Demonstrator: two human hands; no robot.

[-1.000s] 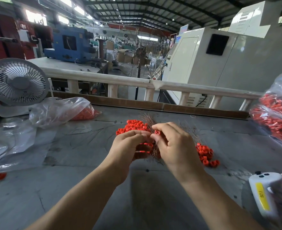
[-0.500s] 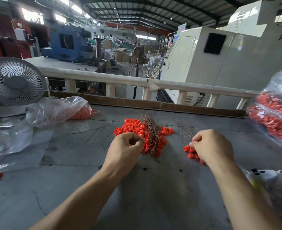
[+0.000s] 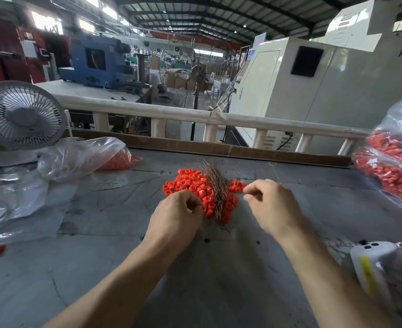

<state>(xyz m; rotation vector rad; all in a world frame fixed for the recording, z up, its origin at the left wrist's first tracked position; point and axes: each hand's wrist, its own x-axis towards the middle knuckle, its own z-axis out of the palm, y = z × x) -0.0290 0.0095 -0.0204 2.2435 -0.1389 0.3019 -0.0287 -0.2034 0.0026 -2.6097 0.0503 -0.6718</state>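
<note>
The left hand (image 3: 178, 216), knuckles up, curls its fingers onto the near edge of the heap of small red plastic ring caps (image 3: 188, 185) mid-table; whether it pinches one is hidden. The right hand (image 3: 273, 204) hovers just right of the bundle of thin copper wires (image 3: 215, 190), thumb and forefinger drawn together, contents too fine to tell. The grey tabletop (image 3: 219, 280) stretches nearer; a clear bag of red caps (image 3: 394, 176) crowds the right edge.
</note>
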